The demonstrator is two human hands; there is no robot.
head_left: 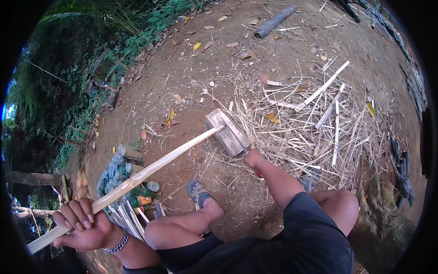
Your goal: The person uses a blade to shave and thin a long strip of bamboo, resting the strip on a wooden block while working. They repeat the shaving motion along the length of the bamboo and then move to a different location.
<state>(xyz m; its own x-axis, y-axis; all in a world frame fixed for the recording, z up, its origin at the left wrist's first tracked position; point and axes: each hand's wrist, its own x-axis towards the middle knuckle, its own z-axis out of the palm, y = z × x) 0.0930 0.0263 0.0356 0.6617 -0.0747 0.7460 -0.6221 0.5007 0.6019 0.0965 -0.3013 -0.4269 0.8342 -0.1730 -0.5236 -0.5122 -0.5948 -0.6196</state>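
Dark shorts (296, 242) and bare knees fill the lower edge, nearest the lens; at lower left the left hand (84, 223), a chain bracelet (117, 245) at its wrist, is closed around a long pale bamboo strip (137, 178), fingers wrapped over it; the strip is flat, straight and yellowish, running up and to the right from the hand to a wooden block (227, 132), where its far end rests; beside it on the ground lie bottles (119, 166) and cut slats (130, 219); a sandalled foot (200, 192) sits on the dirt; the right hand (253, 160) is clenched on a tool whose shape I cannot tell, just at the block; farther right, split bamboo pieces (326, 98) and shavings litter the ground.
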